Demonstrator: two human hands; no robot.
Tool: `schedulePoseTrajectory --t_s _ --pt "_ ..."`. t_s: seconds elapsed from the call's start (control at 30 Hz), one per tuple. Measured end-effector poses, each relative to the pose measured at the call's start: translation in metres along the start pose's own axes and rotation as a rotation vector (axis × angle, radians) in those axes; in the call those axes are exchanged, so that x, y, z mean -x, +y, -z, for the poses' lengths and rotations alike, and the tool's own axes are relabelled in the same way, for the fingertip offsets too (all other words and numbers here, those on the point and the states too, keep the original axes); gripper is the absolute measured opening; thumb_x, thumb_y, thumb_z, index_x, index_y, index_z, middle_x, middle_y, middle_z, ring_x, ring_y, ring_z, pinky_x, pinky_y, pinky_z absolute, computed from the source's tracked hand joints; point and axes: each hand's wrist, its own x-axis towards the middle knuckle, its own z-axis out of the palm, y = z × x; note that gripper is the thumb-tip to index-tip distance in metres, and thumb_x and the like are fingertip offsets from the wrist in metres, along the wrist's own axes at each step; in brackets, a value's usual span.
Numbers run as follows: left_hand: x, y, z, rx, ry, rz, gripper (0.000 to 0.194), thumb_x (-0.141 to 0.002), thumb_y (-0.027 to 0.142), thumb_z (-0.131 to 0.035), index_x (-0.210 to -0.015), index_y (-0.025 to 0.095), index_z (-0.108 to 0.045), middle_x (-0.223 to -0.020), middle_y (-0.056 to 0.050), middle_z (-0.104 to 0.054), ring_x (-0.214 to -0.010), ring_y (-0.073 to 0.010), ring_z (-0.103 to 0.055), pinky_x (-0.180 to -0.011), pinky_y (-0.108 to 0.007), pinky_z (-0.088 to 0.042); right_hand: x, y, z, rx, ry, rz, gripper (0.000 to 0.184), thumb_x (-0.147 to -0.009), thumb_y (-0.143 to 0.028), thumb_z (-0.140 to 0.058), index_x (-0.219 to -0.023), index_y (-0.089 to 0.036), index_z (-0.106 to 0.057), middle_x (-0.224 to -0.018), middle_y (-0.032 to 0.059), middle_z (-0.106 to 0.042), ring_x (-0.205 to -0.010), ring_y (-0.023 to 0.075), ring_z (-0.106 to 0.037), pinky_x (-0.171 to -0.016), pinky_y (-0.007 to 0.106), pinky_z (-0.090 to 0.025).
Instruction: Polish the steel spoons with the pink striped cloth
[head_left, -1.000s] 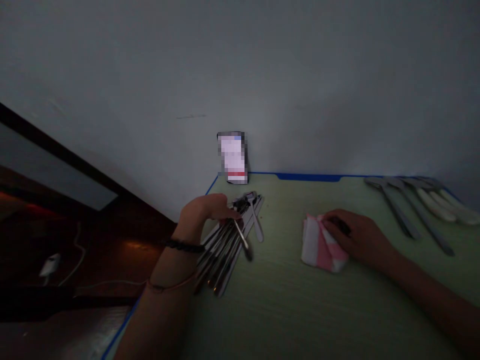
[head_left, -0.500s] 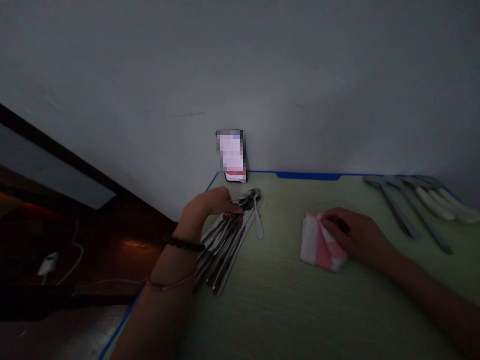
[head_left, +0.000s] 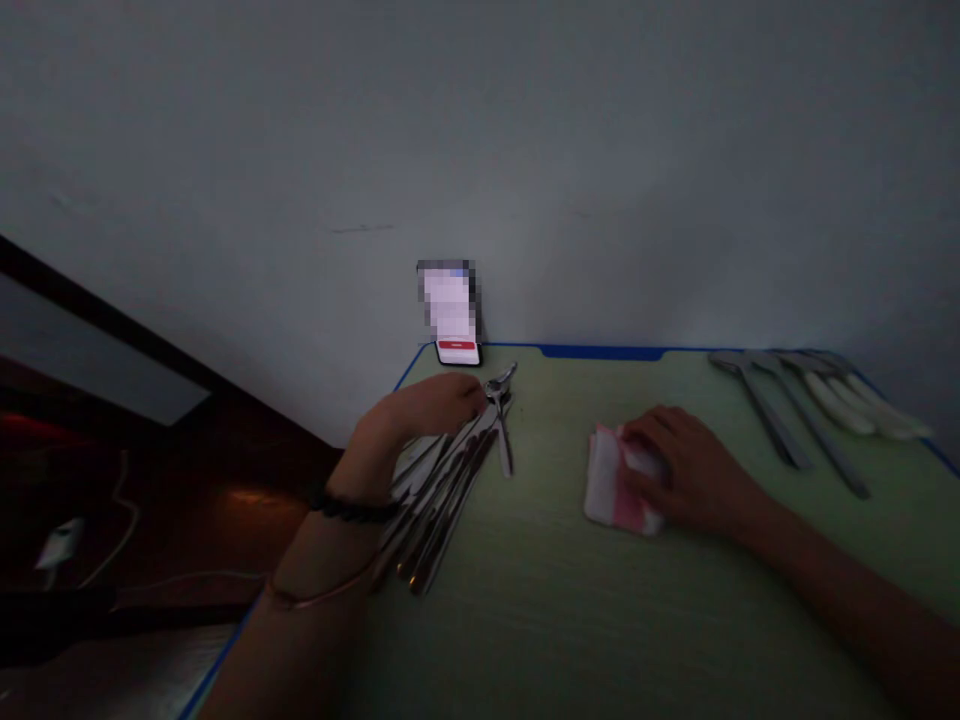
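Observation:
On the left of the table, my left hand [head_left: 446, 402] is closed over the bowl end of a pile of metal cutlery [head_left: 442, 500]. A spoon [head_left: 507, 376] sticks out at its fingertips, bowl tilted up; the part inside the fingers is hidden. Another spoon [head_left: 504, 445] lies just right of the pile, handle towards me. My right hand [head_left: 686, 470] grips the right side of a folded pink and white cloth [head_left: 606, 485], thumb in front and fingers over the top. The cloth rests on the table.
A lit phone [head_left: 454, 310] leans on the wall behind the cutlery. At the far right lie long grey utensils [head_left: 772, 415] and several white-handled ones [head_left: 862, 405]. The green tabletop [head_left: 555, 620] has a blue edge. A white cable [head_left: 124, 520] hangs down at left.
A spoon's bowl has risen out of the pile at my left fingertips. My right hand has changed from pinching the cloth's top to spreading over its right side. The view has shifted slightly.

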Motion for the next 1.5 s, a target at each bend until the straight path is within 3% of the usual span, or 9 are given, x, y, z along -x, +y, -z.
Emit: schedulePoseTrajectory --t_s 0.13,0.3,0.5,0.7,0.8,0.9,1.17,1.37,1.5 --pt "0.005 0.029 -0.008 0.054 -0.067 -0.078 0.032 -0.088 0.035 -0.034 -0.084 0.015 -0.058 -0.059 -0.001 -0.061 -0.047 -0.0124 -0.055 -0.050 -0.023 -0.038 0.001 -0.002 0.000 0.100 0.030 0.001 0.043 -0.078 -0.045 -0.055 -0.111 -0.019 -0.055 -0.110 0.0117 -0.057 -0.102 0.0270 -0.050 -0.090 0.046 -0.039" --pt "0.002 0.061 -0.026 0.045 0.108 -0.236 0.032 -0.086 0.042 -0.042 -0.079 0.017 -0.061 -0.068 -0.004 -0.063 -0.062 -0.0163 -0.056 -0.057 -0.026 -0.036 0.000 0.002 -0.007 0.151 0.101 0.003 0.048 -0.088 -0.034 -0.039 -0.134 -0.020 -0.039 -0.131 0.0115 -0.048 -0.121 0.0276 -0.041 -0.104 0.048 -0.028" --pt "0.000 0.071 -0.042 0.194 0.072 -0.184 0.023 -0.086 0.032 -0.041 -0.080 0.016 -0.056 -0.066 -0.004 -0.060 -0.060 -0.0164 -0.056 -0.057 -0.027 -0.039 -0.002 0.007 -0.014 0.199 0.246 -0.118 0.049 -0.085 -0.023 -0.036 -0.134 -0.017 -0.037 -0.140 0.0132 -0.037 -0.130 0.0308 -0.029 -0.105 0.052 -0.023" --pt "0.002 0.088 -0.074 0.459 -0.064 -0.129 0.025 -0.092 0.036 -0.021 -0.091 0.020 -0.040 -0.057 0.005 -0.050 -0.039 -0.0116 -0.054 -0.036 -0.020 -0.040 -0.006 0.008 -0.014 0.141 0.389 -0.326 0.045 -0.079 -0.037 -0.050 -0.120 -0.018 -0.048 -0.116 0.0171 -0.051 -0.108 0.0344 -0.044 -0.089 0.052 -0.037" --pt "0.004 0.104 -0.097 0.961 -0.170 -0.066 0.017 -0.090 0.035 -0.030 -0.093 0.021 -0.039 -0.055 0.007 -0.047 -0.036 -0.0110 -0.051 -0.031 -0.018 -0.037 -0.009 0.013 -0.013 0.036 0.351 -0.261 0.035 -0.078 -0.027 -0.049 -0.111 -0.018 -0.052 -0.107 0.0146 -0.056 -0.104 0.0311 -0.047 -0.090 0.049 -0.037" --pt "0.009 0.114 -0.112 1.184 -0.116 -0.113 0.020 -0.088 0.033 -0.039 -0.103 0.020 -0.042 -0.060 0.007 -0.050 -0.038 -0.0088 -0.051 -0.032 -0.015 -0.037 -0.011 0.016 -0.010 -0.172 0.379 -0.251 0.033 -0.074 -0.017 -0.048 -0.106 -0.017 -0.053 -0.105 0.0124 -0.059 -0.101 0.0267 -0.051 -0.091 0.043 -0.039" --pt "0.013 0.105 -0.118 1.174 -0.034 -0.100 0.031 -0.091 0.047 -0.036 -0.095 0.019 -0.050 -0.043 0.009 -0.044 -0.029 -0.0072 -0.042 -0.029 -0.014 -0.030 -0.012 0.017 0.006 -0.743 0.543 -0.483 0.015 -0.073 -0.025 -0.051 -0.087 -0.021 -0.052 -0.081 0.0020 -0.057 -0.071 0.0156 -0.054 -0.062 0.028 -0.044" --pt "0.014 0.107 -0.118 1.207 -0.050 -0.087 0.031 -0.089 0.049 -0.039 -0.092 0.021 -0.051 -0.046 0.010 -0.041 -0.029 -0.0069 -0.040 -0.029 -0.015 -0.031 -0.011 0.016 0.008 -0.865 0.531 -0.529 0.003 -0.074 -0.025 -0.046 -0.074 -0.023 -0.046 -0.063 -0.0036 -0.045 -0.054 0.0121 -0.042 -0.049 0.024 -0.036" --pt "0.015 0.111 -0.117 1.274 0.008 -0.088 0.029 -0.088 0.049 -0.040 -0.088 0.021 -0.048 -0.046 0.010 -0.040 -0.028 -0.0074 -0.040 -0.027 -0.015 -0.029 -0.012 0.015 0.007 -0.828 0.550 -0.462 0.012 -0.076 -0.032 -0.054 -0.081 -0.023 -0.050 -0.075 -0.0005 -0.054 -0.067 0.0144 -0.052 -0.058 0.026 -0.043"
